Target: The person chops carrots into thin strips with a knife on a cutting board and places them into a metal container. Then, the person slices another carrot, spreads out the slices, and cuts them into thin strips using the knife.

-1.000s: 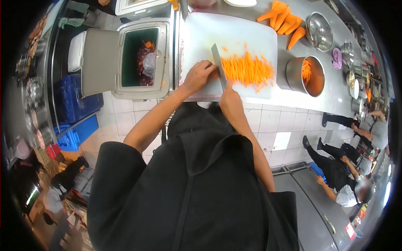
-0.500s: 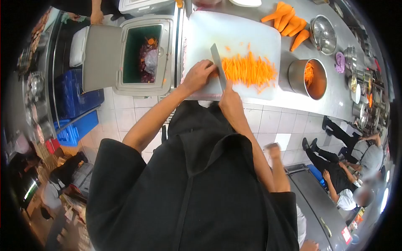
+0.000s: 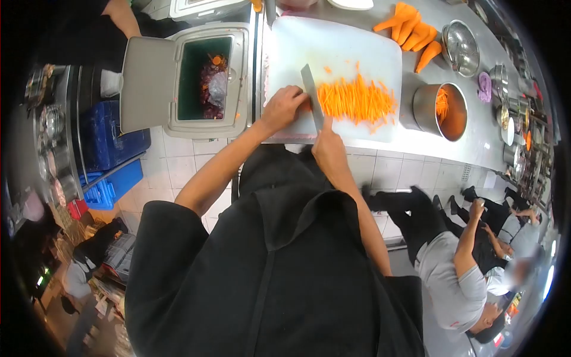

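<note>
My right hand is wrapped round the handle of a broad-bladed kitchen knife, whose blade stands across the white cutting board. Close against the blade's left side, my left hand has its fingers curled over a piece of carrot, mostly hidden under them. A heap of thin carrot strips lies on the board just right of the knife. Past the board's right edge, a steel pot has more carrot strips inside.
Whole peeled carrots lie at the back right beside a steel bowl. Left of the counter stands an open lidded bin with scraps inside. A person in a grey shirt is behind me at the right.
A person in grey has come into view behind me on the right. At upper left, another person's hand has left the bin lid. My hands and knife stay nearly in place.
</note>
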Demonstrator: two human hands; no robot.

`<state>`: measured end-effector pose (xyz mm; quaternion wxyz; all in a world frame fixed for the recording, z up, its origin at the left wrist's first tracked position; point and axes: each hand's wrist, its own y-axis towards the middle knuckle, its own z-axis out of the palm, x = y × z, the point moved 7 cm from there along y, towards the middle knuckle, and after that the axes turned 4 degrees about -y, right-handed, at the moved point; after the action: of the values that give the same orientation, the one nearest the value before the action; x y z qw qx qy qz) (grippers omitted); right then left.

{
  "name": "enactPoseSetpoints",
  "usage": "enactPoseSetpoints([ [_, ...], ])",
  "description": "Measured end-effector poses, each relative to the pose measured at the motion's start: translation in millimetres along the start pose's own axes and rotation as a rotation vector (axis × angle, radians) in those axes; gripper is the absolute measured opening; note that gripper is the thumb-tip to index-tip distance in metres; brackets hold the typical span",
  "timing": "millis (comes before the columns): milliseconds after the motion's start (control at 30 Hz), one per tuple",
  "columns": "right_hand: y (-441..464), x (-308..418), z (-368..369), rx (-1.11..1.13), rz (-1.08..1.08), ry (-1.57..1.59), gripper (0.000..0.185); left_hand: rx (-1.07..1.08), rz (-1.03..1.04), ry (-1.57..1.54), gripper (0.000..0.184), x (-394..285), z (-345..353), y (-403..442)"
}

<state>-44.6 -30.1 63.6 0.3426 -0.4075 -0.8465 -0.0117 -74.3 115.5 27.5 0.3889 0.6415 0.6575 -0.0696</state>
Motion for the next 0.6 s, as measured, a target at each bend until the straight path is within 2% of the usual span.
enactPoseSetpoints([
  [100,3.4,6.3,-6.2,0.021,0.001,-0.027,0.046,0.085,-0.026,0.005,0.028,2.0,0.4,-1.2],
  [233,-7.5,5.3,-4.2,0.055,0.076,0.005,0.044,0.027,-0.007,-0.023,0.027,4.8,-4.3,5.0],
  [600,2.5,16.4,-4.7,-0.013,0.004,-0.02,0.039,0.052,0.01,-0.026,0.033,6.0,-5.2,-3.4],
])
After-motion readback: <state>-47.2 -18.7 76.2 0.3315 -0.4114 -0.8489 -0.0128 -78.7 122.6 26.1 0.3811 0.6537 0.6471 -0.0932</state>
